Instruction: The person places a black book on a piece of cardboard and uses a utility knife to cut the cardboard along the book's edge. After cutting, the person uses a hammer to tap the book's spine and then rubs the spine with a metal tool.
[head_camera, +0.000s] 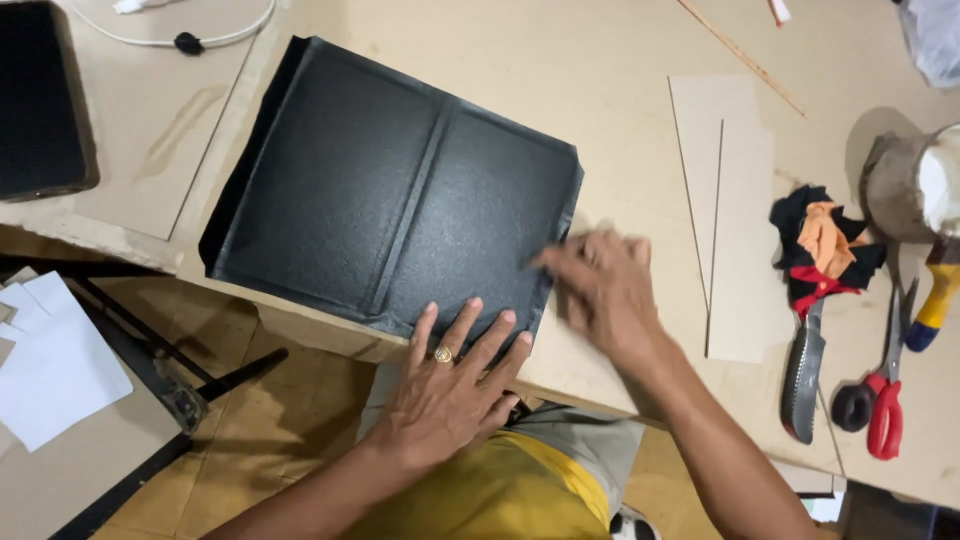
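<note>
Paper sheets (50, 370) lie white on a low surface at far left, beside a dark flat slab (38, 100) on the worktop (620, 60). Next comes the black cover (390, 190), a textured, leather-like sheet with a raised spine strip down its middle and folded edges, lying skewed with its near corner over the worktop edge. The left hand (445, 395) presses flat on that corner, fingers spread and holding nothing. The right hand (605, 290) is motion-blurred at the cover's right edge, fingers loosely together; I cannot tell if they pinch anything. My judgement: the overhanging corner could tip or slide if the left hand lifts, and a hasty rub could crease the fold. Further right lie cardboard strips (725, 210), cloth scraps (825, 250), a knife (803, 380) and red-handled scissors (885, 400).
</note>
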